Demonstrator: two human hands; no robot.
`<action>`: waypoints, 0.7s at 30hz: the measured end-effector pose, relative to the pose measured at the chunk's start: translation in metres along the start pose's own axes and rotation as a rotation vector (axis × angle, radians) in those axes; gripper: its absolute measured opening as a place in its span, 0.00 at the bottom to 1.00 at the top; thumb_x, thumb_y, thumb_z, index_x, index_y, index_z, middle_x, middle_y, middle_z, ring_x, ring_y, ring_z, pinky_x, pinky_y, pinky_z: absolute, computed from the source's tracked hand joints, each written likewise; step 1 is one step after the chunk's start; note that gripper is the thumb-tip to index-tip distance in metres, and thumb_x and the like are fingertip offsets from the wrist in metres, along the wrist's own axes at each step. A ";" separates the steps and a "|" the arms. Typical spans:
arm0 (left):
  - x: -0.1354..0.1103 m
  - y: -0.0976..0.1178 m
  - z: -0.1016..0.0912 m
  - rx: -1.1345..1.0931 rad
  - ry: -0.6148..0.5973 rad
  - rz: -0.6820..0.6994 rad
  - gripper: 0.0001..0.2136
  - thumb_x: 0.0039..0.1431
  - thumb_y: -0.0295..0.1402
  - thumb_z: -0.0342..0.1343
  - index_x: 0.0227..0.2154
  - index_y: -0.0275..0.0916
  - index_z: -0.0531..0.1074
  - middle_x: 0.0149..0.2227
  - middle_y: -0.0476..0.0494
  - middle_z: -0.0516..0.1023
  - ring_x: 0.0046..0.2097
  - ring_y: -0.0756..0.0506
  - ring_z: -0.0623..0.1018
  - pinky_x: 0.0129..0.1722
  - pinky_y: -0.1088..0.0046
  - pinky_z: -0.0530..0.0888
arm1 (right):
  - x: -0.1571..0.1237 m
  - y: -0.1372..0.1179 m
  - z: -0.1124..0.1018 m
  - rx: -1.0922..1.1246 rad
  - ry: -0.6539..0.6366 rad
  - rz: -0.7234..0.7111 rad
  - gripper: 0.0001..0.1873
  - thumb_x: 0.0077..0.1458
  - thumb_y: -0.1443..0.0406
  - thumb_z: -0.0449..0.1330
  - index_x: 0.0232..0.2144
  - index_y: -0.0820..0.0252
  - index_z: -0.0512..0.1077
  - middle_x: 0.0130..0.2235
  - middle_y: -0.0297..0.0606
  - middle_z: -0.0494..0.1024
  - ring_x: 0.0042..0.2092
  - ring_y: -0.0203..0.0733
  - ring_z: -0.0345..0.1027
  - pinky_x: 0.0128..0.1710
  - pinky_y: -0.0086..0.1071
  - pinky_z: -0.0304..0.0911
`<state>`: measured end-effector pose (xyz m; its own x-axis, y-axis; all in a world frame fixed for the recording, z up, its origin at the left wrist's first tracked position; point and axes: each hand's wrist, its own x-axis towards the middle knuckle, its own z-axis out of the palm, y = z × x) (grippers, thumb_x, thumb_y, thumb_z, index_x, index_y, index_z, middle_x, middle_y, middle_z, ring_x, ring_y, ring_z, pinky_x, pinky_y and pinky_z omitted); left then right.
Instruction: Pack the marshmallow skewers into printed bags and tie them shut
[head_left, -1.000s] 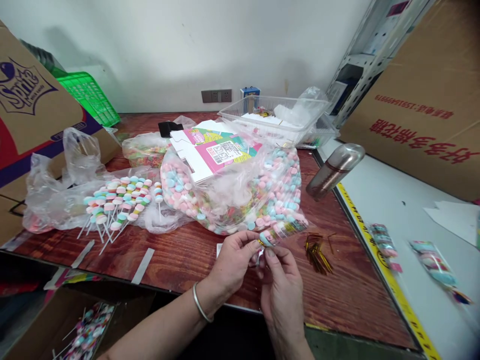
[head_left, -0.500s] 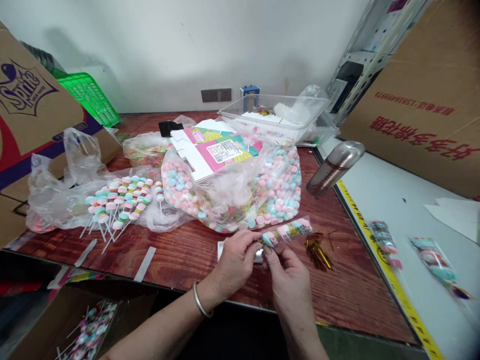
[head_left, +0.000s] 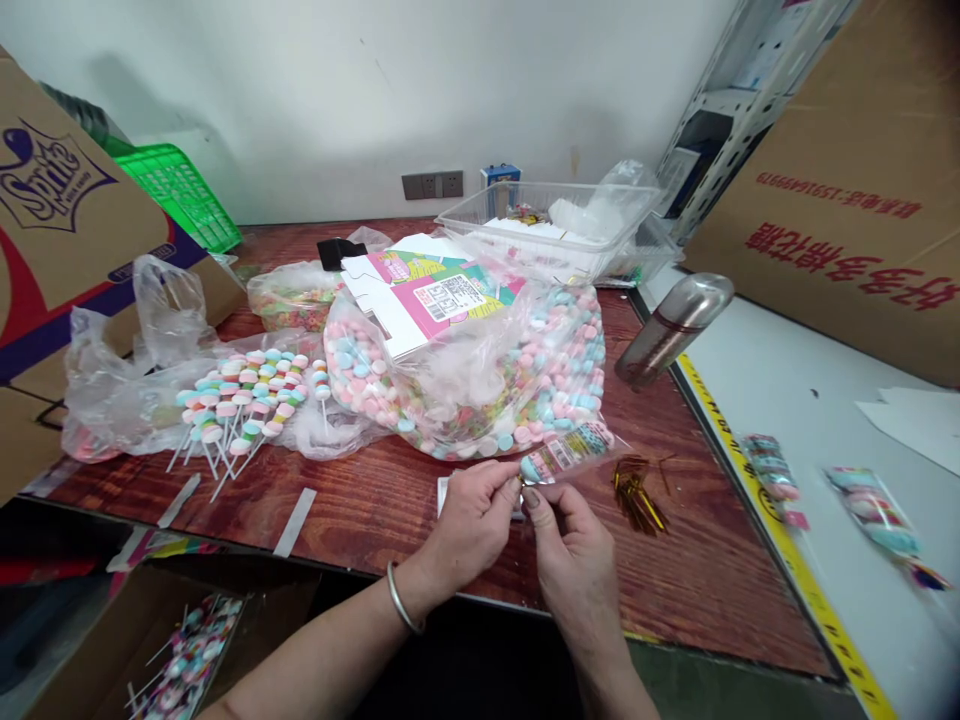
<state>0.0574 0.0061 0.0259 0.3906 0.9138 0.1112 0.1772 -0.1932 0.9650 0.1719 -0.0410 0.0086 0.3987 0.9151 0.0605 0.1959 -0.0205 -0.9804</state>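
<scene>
Clear plastic film, printed with dark lettering and a barcode, wraps a pastel pink, blue and yellow marshmallow stack, the packet [head_left: 568, 453] in hand in the head view. It lies just past four o'clock from the middle, its far end pointing between two and three o'clock from the fingertips. The left hand [head_left: 476, 520], a silver bangle [head_left: 402, 598] at its wrist, pinches the gathered neck between thumb and fingers. The right hand [head_left: 574, 530] pinches there too, close beside, where a scrap of gold shows; whether its tips grip film, tie or stick is hidden. At three o'clock from them lies a loose bunch of thin metallic gold twist ties [head_left: 637, 495].

The packet should be light and soft, its film rather slippery and the marshmallows easily dented; the gathered neck looks the surest place to hold, with the body left unsqueezed.

Between nine and ten o'clock, a brown cardboard carton with purple and red print [head_left: 52, 180] reads "Sprite". Between two and three, another brown cardboard carton [head_left: 840, 220] bears red Chinese characters and a phone number, upside down. At eleven o'clock from the hands, a pink, green and yellow printed card [head_left: 450, 298] carries a white barcode label, too small to read.
</scene>
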 end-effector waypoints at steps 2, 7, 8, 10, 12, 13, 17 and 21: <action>0.001 -0.002 0.004 -0.293 -0.016 -0.161 0.13 0.63 0.36 0.49 0.36 0.35 0.76 0.25 0.49 0.68 0.27 0.51 0.68 0.29 0.75 0.68 | 0.001 0.000 0.002 0.121 -0.025 0.042 0.14 0.56 0.55 0.60 0.26 0.58 0.72 0.24 0.32 0.73 0.27 0.37 0.65 0.29 0.30 0.62; 0.003 -0.008 0.008 -0.452 0.021 -0.251 0.12 0.60 0.36 0.54 0.40 0.35 0.78 0.27 0.49 0.70 0.28 0.52 0.67 0.31 0.77 0.68 | 0.001 -0.002 0.006 0.298 -0.016 0.146 0.17 0.47 0.55 0.67 0.37 0.59 0.76 0.33 0.38 0.80 0.34 0.42 0.72 0.36 0.35 0.69; 0.003 -0.008 0.007 -0.410 0.033 -0.225 0.12 0.61 0.36 0.53 0.41 0.36 0.78 0.29 0.48 0.71 0.31 0.51 0.69 0.35 0.75 0.70 | 0.000 -0.003 0.006 0.313 -0.024 0.167 0.19 0.46 0.55 0.68 0.39 0.59 0.76 0.34 0.39 0.80 0.36 0.43 0.73 0.37 0.36 0.70; 0.003 -0.006 0.006 -0.303 0.051 -0.144 0.12 0.62 0.35 0.52 0.42 0.37 0.78 0.32 0.46 0.74 0.36 0.49 0.71 0.43 0.71 0.71 | -0.001 -0.003 0.006 0.322 -0.037 0.194 0.19 0.47 0.54 0.68 0.38 0.60 0.76 0.34 0.40 0.80 0.37 0.43 0.73 0.39 0.37 0.70; 0.002 -0.003 0.005 -0.178 0.063 -0.045 0.13 0.63 0.34 0.51 0.43 0.39 0.79 0.33 0.45 0.74 0.37 0.48 0.72 0.46 0.70 0.71 | -0.001 -0.001 0.007 0.330 -0.021 0.198 0.17 0.49 0.54 0.66 0.35 0.61 0.77 0.32 0.38 0.79 0.35 0.41 0.72 0.38 0.35 0.69; 0.001 -0.002 0.005 -0.126 0.065 -0.004 0.13 0.63 0.34 0.51 0.44 0.39 0.78 0.32 0.46 0.74 0.36 0.48 0.72 0.44 0.70 0.72 | -0.001 0.000 0.007 0.345 -0.005 0.199 0.16 0.50 0.54 0.66 0.33 0.61 0.76 0.30 0.37 0.78 0.33 0.39 0.71 0.36 0.33 0.69; -0.002 -0.002 0.007 -0.128 -0.002 0.022 0.15 0.64 0.36 0.49 0.48 0.40 0.76 0.29 0.48 0.67 0.25 0.52 0.72 0.27 0.76 0.73 | 0.001 0.000 0.009 0.499 0.044 0.237 0.16 0.46 0.56 0.69 0.24 0.61 0.71 0.20 0.29 0.69 0.22 0.32 0.60 0.22 0.27 0.60; 0.000 -0.004 0.007 -0.341 -0.118 -0.051 0.17 0.64 0.38 0.49 0.49 0.38 0.75 0.32 0.47 0.67 0.23 0.52 0.73 0.22 0.75 0.73 | 0.004 -0.006 0.008 0.700 -0.021 0.328 0.17 0.40 0.58 0.72 0.25 0.61 0.71 0.18 0.25 0.64 0.19 0.29 0.54 0.18 0.26 0.56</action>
<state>0.0628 0.0043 0.0201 0.4944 0.8677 0.0517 -0.1041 0.0001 0.9946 0.1651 -0.0343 0.0128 0.3202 0.9137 -0.2501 -0.5439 -0.0388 -0.8382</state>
